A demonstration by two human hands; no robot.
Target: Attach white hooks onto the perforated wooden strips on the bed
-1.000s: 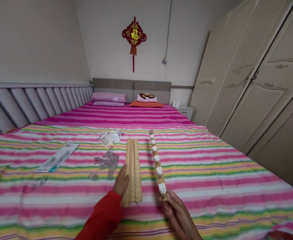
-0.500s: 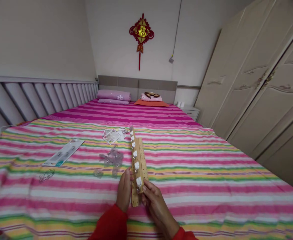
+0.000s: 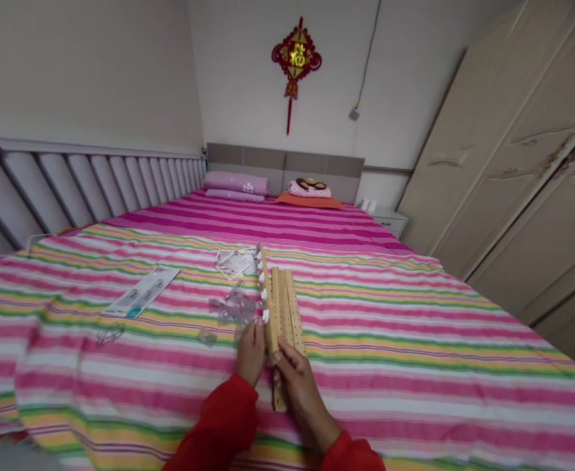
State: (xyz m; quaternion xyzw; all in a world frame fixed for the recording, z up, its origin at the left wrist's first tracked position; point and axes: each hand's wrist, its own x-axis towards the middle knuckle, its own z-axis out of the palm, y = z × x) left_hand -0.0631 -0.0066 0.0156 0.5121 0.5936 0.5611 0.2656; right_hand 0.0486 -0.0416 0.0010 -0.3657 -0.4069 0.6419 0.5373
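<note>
**Narrow wooden strip with white hooks (image 3: pixel 269 327) between bare left hand (image 3: pixel 250 353) and bare right hand (image 3: pixel 303 392)**

Strip lying lengthwise, away from the body, its hooks along the left edge and its lower end poking out below the right hand. Just beside it on the right, touching it, a pair of pale perforated wooden boards (image 3: pixel 290 307). Left fingers pressed together, tips at the strip's left edge near the lowest visible hook. Right fingers pressed together and curled over the lower part of the wood. Firmness of either grip impossible to tell, as is any contact between wood and bed.

Beneath everything, a pink, white, yellow and green striped bedspread (image 3: pixel 415 366). Left of the hands, a clump of clear plastic packaging (image 3: pixel 235 307), and a small clear plastic piece (image 3: pixel 207 337) near the left fingers. Farther off, a white printed paper sheet (image 3: pixel 233 263) and a long white-and-grey packaging card (image 3: pixel 140 291). Red sleeves (image 3: pixel 216 425) on both forearms.
</note>
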